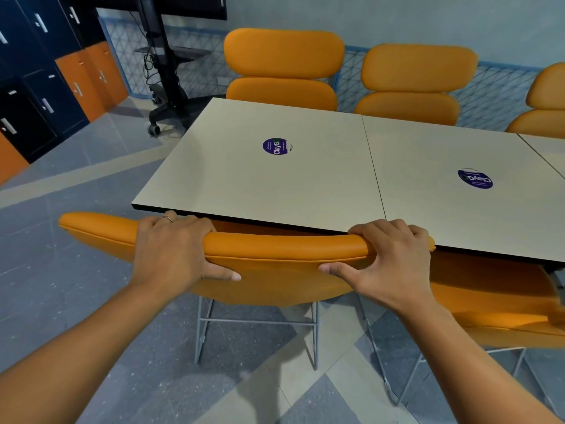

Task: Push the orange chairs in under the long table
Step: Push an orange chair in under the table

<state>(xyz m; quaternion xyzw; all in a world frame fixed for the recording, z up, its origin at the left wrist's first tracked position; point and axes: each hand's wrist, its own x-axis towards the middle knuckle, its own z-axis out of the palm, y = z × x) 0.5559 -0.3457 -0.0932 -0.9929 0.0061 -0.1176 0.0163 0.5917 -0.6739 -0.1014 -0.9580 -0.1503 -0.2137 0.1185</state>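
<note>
An orange chair [284,264] stands right in front of me, its padded backrest top against the near edge of the long beige table [305,191]. My left hand [174,249] grips the backrest's top edge on the left, fingers over the top and thumb on the back. My right hand [388,258] grips the same edge on the right in the same way. The chair's seat is hidden under the tabletop. A second orange chair [501,304] sits close on the right, partly under the table.
Three orange chairs [284,68] [415,84] [544,102] line the table's far side. A black wheeled screen stand [165,87] is beyond the table's left end. Dark and orange lockers [46,87] fill the left wall. Grey tiled floor [76,270] lies to my left.
</note>
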